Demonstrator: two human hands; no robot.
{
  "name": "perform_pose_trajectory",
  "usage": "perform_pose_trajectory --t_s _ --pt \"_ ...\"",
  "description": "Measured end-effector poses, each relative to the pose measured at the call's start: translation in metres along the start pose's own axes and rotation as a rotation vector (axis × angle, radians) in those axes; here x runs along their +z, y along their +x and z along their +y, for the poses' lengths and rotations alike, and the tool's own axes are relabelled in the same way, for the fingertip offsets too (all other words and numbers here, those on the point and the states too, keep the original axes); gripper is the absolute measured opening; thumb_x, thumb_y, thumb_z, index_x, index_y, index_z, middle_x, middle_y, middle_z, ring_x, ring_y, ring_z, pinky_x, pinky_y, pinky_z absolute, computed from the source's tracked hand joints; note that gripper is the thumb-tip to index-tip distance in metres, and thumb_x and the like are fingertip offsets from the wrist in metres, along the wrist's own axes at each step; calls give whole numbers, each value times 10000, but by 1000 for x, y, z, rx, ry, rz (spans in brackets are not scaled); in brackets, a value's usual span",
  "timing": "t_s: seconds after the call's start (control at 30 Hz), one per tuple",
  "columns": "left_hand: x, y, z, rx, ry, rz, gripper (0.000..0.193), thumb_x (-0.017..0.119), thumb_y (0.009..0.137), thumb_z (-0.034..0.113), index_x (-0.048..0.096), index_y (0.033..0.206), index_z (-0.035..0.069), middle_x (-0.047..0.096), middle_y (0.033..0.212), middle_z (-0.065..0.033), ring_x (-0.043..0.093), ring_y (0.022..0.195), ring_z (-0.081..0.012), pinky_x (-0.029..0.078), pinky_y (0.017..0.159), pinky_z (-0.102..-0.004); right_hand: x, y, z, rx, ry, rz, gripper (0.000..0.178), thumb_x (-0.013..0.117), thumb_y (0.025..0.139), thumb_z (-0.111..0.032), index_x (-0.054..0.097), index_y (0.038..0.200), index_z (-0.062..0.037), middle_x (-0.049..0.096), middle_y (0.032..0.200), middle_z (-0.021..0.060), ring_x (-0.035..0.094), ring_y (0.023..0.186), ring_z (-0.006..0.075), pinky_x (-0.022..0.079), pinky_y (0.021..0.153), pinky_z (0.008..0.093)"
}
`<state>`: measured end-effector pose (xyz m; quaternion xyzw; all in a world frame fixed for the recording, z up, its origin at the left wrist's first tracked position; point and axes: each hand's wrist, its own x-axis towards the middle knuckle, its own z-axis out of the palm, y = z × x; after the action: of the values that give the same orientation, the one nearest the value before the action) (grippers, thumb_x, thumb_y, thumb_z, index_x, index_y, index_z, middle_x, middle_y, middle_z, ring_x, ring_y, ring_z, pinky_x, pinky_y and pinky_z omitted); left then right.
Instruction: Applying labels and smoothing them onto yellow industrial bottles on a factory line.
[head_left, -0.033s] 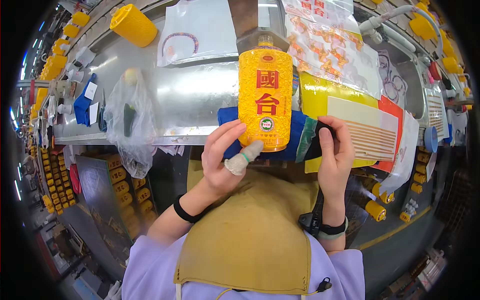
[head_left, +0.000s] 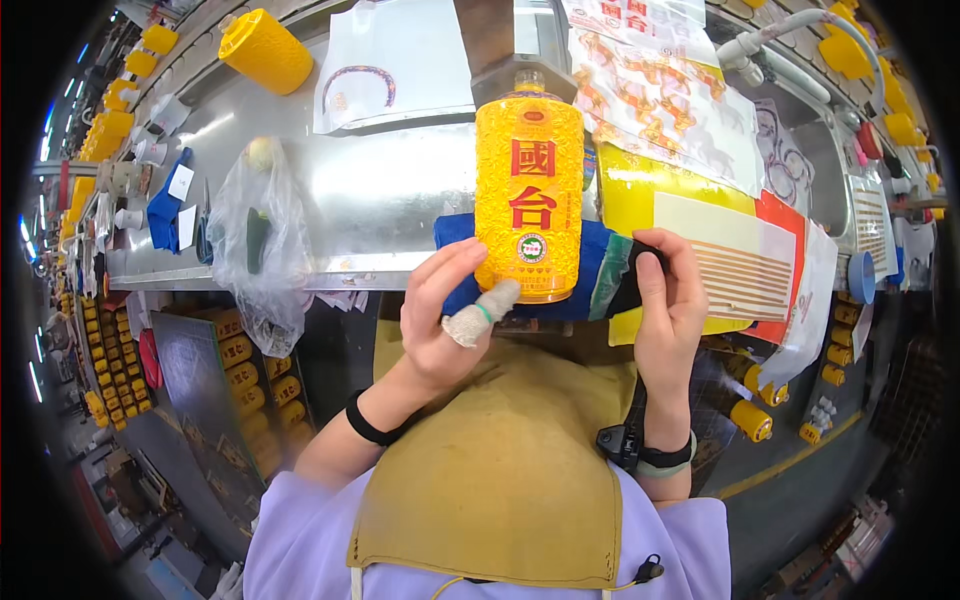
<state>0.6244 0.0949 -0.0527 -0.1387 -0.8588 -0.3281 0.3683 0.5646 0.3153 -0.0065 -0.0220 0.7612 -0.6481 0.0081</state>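
A yellow embossed bottle [head_left: 530,215] with red lettering and a round green-and-white label lies in front of me, its clear neck pointing away. Under its lower part is a blue cloth roll [head_left: 592,262]. My left hand [head_left: 440,315] grips the bottle's base at the lower left, fingertips on its side and wrapped thumb on its front. A pale cover with a green band sheathes that thumb. To the right of the bottle, my right hand [head_left: 672,305] pinches a black piece with a green edge [head_left: 628,280] between thumb and fingers, against the end of the roll.
A metal bench [head_left: 385,190] spans the view. On its left are a clear plastic bag [head_left: 262,230], a blue cloth piece [head_left: 172,205] and a yellow container [head_left: 265,50]. To the right lie decal sheets [head_left: 670,100] and a striped strip sheet [head_left: 740,265]. Trays of yellow bottles stand below left.
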Motion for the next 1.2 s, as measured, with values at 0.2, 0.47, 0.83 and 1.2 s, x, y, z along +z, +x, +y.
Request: perform_pose_trajectory --t_s 0.2,0.47,0.83,1.2 --pt "-2 3 3 -39 -13 -15 401 815 739 -101 772 1109 48 679 1289 -155 692 1146 -372 613 927 -432 14 7 -6 135 114 -165 308 765 970 -153 597 1183 -10 601 994 9 552 914 83 466 825 245" --pt "-4 3 2 -41 -35 -28 387 798 726 -100 741 1094 7 684 1302 -196 692 1154 -409 614 934 -456 21 11 6 168 30 -259 518 899 860 -257 584 1179 2 635 1100 83 575 1062 168 469 977 316" --pt "5 -2 10 -394 -517 153 372 787 823 -146 739 1171 -25 619 1399 -238 675 1232 -353 581 1046 -428 20 8 7 152 -4 -256 507 884 872 -267 584 1177 6 633 1106 90 571 1070 172 462 981 319" --pt "-3 -1 -2 -53 -106 16 335 831 771 -110 745 1089 -48 700 1287 -217 712 1137 -392 624 940 -423 7 31 -51 -281 -438 -255 425 568 982 58 615 1402 7 607 1059 158 610 930 296 497 849 361"
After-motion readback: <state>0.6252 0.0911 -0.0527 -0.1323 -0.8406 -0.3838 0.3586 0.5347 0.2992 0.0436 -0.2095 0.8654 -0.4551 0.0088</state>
